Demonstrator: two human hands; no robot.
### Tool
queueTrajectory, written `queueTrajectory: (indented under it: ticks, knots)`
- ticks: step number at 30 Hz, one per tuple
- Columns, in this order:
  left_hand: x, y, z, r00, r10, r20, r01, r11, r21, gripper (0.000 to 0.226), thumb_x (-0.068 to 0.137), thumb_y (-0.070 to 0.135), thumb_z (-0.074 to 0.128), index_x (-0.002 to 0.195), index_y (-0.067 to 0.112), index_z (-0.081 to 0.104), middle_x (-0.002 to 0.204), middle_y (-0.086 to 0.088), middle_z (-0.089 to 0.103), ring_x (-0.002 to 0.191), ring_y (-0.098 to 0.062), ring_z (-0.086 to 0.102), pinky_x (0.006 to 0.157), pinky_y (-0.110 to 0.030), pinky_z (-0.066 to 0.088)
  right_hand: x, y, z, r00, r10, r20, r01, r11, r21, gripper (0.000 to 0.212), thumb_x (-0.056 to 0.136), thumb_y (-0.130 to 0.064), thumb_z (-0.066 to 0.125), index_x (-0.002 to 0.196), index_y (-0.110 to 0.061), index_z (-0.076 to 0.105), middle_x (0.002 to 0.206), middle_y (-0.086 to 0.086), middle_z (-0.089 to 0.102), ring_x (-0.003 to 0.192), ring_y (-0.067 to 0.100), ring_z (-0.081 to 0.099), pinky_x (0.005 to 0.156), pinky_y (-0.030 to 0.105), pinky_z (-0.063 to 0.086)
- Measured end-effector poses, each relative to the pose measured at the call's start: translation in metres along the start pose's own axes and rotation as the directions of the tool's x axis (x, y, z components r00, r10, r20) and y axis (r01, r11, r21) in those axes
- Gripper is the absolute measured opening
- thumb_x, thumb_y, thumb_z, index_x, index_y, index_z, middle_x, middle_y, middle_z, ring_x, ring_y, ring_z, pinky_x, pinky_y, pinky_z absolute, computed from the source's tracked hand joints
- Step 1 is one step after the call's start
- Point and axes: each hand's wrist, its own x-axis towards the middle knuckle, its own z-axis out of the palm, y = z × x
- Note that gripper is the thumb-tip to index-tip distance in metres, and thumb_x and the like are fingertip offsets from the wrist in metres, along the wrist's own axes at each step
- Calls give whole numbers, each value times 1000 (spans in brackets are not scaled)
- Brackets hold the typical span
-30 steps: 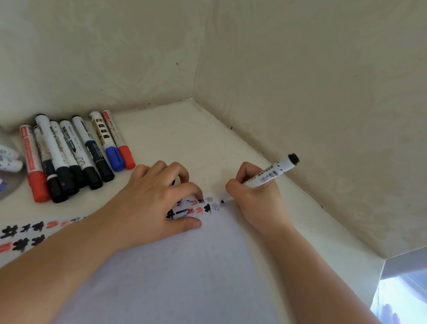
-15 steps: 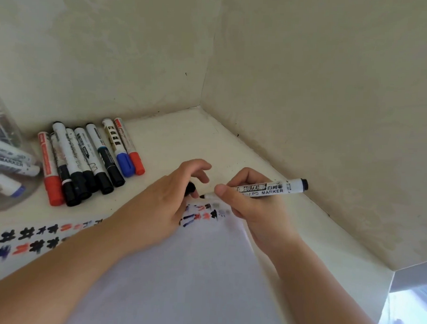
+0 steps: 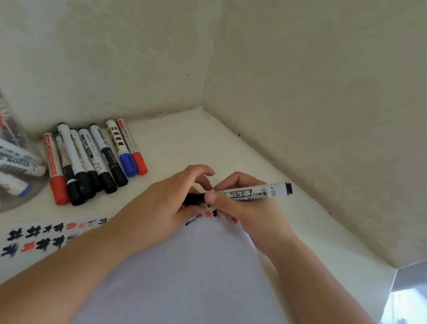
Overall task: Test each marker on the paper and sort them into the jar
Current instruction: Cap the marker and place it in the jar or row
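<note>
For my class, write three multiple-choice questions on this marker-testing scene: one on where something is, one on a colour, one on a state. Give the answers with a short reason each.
1. Where is the jar?
A. far left edge
B. right corner
C. on the paper

2. What colour is the cap at the marker in the hands?
A. red
B. black
C. blue

3. What is the left hand doing?
A. lying flat on the paper
B. reaching to the loose markers
C. holding the cap at the marker's tip

Answers: 1 A, the glass shows at the left edge. 2 B, the cap is black. 3 C, its fingers meet the right hand at the cap.
</note>
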Motion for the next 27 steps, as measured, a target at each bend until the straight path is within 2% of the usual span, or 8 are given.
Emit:
queueTrajectory:
  ticks: [2,4,8,17,20,23,25,27]
  knots:
    - [1,0,-6,999,-3,-53,7,997,76,33,82,39,55,112,26,54,96,17,58,85,-1,56,71,-11,43,1,-3,-2,999,39,8,-40,993,114,21,77,-29,68,74,-8,68,62,8,67,50,16,55,48,22,43]
    - [2,2,-9,999,12,-34,-6,985,173,41,82,48,41,102,18,61,84,8,60,71,-6,55,59,-19,43,2,-4,-1,998,55,-21,-51,987,155,32,83,-34,58,76,-5,67,61,12,65,49,19,53,47,25,42]
    - [0,12,-4,996,86,33,-92,948,304,45,93,46,32,91,10,58,68,2,55,56,-18,51,47,-32,39,1,-5,7,996,67,-62,-53,976,212,34,94,-21,45,67,-3,54,48,8,52,41,16,41,42,21,35]
    - [2,22,-6,993,108,52,-118,950,290,47,91,45,27,84,6,54,59,7,42,44,-12,36,43,-18,21,3,-11,14,989,99,-106,-59,944,326,40,91,-11,41,52,-7,48,43,5,47,38,15,37,43,26,28]
    - [0,21,-13,996,72,49,-83,952,295,53,85,50,22,96,11,55,61,11,45,47,-10,42,44,-18,26,5,-11,15,995,88,-37,-73,952,298,35,86,-28,50,57,-9,54,46,5,50,41,15,39,46,25,31]
    - [1,17,-27,998,16,-62,4,947,322,44,88,45,30,122,22,46,49,16,36,38,-3,38,36,-16,28,8,-13,13,990,123,64,-133,974,184,47,75,-57,56,85,-12,64,57,3,57,50,13,43,52,24,35]
    - [3,9,-37,978,-44,-203,122,913,389,39,88,34,44,126,24,45,40,15,29,30,-1,29,30,-16,22,8,-11,12,987,162,0,-162,985,56,52,68,-61,64,96,-17,64,57,-3,57,50,10,45,52,20,36]
    - [4,-3,-42,947,-58,-317,213,851,480,27,84,23,59,111,22,59,40,12,41,30,-8,36,33,-15,26,6,-6,15,985,162,-61,-165,985,-50,33,70,-49,72,86,-21,66,51,-7,53,48,8,46,51,21,34]
